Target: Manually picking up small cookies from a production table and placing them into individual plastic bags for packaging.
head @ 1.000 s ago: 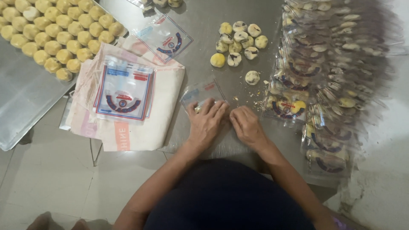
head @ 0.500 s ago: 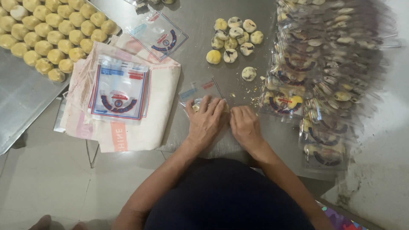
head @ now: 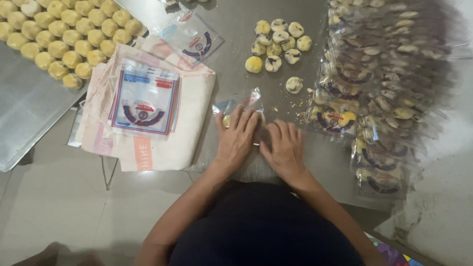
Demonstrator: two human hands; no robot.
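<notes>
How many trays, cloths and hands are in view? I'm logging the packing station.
Tray: 1
Cloth: 1
Hands: 2, the left hand and the right hand
Total: 4

Small clear plastic pouch w/ blue corner print (head: pixel 240 102) on grey metal counter (head: pixel 231 54), partly under left hand (head: pixel 237 139). Stack of clear flat bags w/ red-blue round print (head: pixel 144 98) left of it, on folded cream cloth (head: pixel 162 143). One loose clear bag, same print (head: pixel 191 38), above stack. Rows of filled clear bags w/ pastries (head: pixel 379 88) along right side, overlapping.
</notes>
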